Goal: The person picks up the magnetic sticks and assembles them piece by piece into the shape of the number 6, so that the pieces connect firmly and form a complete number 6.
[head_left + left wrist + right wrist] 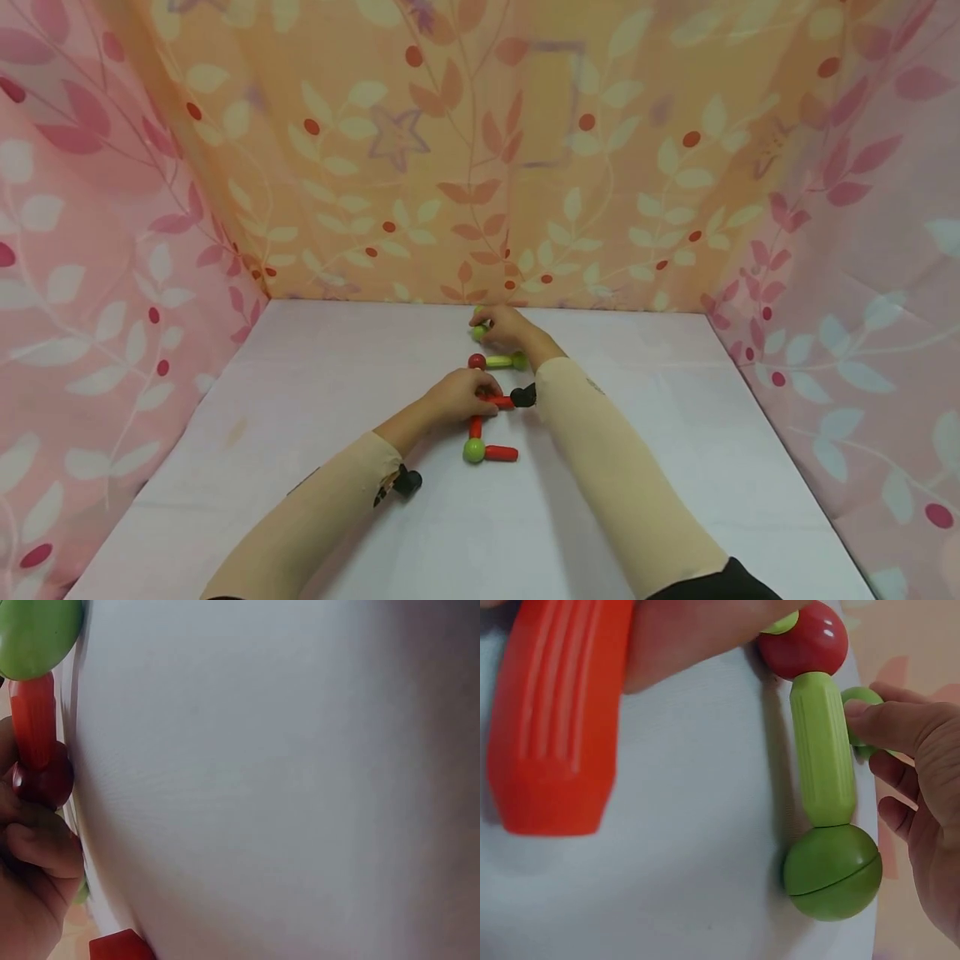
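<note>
A chain of toy rods and balls lies on the white table. At the near end, a green ball (474,450) joins a red rod (501,454) pointing right and another red rod (476,428) running back. My left hand (459,395) holds the dark red ball (45,780) at that rod's far end; a further red rod (555,727) extends right beside its fingers. Beyond it, a red ball (476,361) connects to a light green rod (823,750) with a green ball (832,874) on its end. Farther back, my right hand (510,327) pinches a green ball (861,712), partly covered by the thumb.
Patterned cloth walls stand around the white table (315,533): an orange one (480,167) behind and pink ones on both sides. The right hand is close to the table's back edge. A black wrist camera (522,396) sits beside the left hand's red rod.
</note>
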Tool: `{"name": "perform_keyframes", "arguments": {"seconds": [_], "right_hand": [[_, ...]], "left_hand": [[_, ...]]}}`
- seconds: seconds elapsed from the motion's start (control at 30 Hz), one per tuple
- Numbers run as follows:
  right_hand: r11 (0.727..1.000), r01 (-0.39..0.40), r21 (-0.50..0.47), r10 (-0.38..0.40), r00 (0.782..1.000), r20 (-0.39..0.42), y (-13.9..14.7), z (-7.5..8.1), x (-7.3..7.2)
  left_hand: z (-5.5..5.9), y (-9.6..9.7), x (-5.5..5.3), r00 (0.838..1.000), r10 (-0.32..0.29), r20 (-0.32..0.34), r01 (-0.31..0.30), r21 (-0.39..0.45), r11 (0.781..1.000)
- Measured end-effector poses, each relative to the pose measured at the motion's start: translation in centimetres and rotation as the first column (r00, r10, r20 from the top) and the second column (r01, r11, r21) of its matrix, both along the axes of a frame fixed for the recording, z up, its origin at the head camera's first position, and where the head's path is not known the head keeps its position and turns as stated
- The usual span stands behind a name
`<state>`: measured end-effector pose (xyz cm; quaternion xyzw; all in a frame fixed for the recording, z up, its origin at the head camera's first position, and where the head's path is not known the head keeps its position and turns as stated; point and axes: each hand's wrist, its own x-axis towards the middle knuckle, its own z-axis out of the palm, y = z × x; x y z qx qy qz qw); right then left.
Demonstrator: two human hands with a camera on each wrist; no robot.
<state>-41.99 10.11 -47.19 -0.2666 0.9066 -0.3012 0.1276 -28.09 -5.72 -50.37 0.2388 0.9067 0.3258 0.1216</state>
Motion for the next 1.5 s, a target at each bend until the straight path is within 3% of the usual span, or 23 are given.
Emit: {"name": "perform_keyframes", "arguments": {"seconds": [0.23,0.43,0.63,0.8,1.03,1.17,1.5], "right_hand": [[1.0,-0.003,0.016,0.004,0.999,-0.051,0.3,0.3,0.3],[0.994,-0.044,-0.1,0.03,0.99,-0.136,1.3,2.8,1.6],[0.984,0.02,-0.174,-0.048,0.986,-0.161,3.6,5.7,4.6],[0.969,0.018,-0.245,-0.064,0.981,-0.182,5.4,6.6,7.7],[0.953,0.161,-0.255,-0.193,0.975,-0.106,8.0,4.7,11.7],[0.947,0.203,-0.25,-0.225,0.972,-0.063,9.0,3.1,13.3],[0.939,0.228,-0.258,-0.231,0.973,0.018,10.2,-0.7,15.7]], "left_hand": [[0.1,0.3,0.2,1.0,0.008,0.004,-0.008,-0.012,1.0],[0.1,0.6,0.6,0.999,0.023,0.033,-0.023,-0.011,1.0],[0.3,0.4,0.7,0.997,0.038,0.062,-0.039,0.011,0.999],[0.7,0.0,0.8,0.996,0.046,0.071,-0.047,0.02,0.999],[1.0,-0.1,0.9,0.991,0.063,0.118,-0.067,0.027,0.997],[0.8,-0.1,0.9,0.986,0.074,0.152,-0.082,0.044,0.996],[0.2,-0.1,0.7,0.991,0.069,0.116,-0.075,0.055,0.996]]}}
